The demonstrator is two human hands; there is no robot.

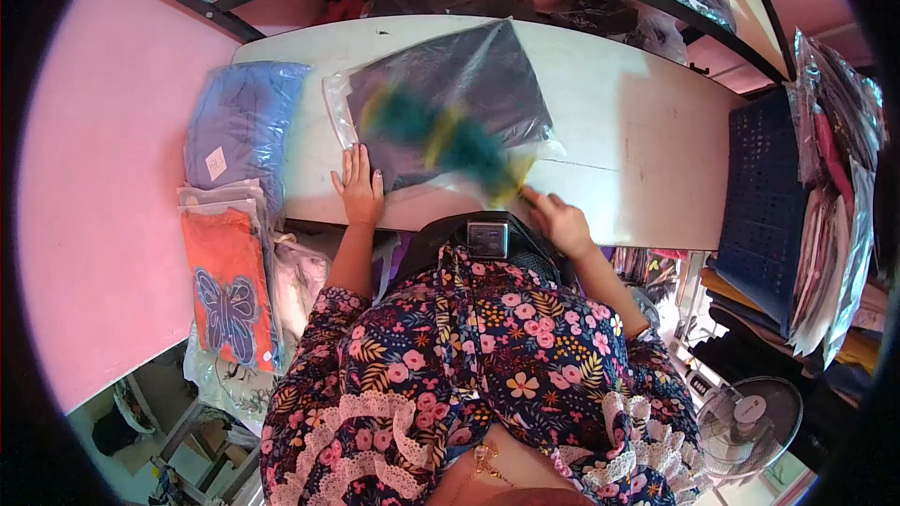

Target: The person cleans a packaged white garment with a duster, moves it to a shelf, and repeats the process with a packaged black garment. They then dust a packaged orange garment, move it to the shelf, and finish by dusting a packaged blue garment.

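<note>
- The bag (487, 75), clear plastic over a dark folded garment, is lying flat on the table (637, 131). It is looking light, soft and slippery, best pinned flat or pinched at an edge.
- The left hand (359, 189) is pressing on its near left edge, fingers straight and apart.
- The right hand (561, 222) is gripping a green thing (441, 136), blurred across the bag, with fingers closed round its end.
</note>
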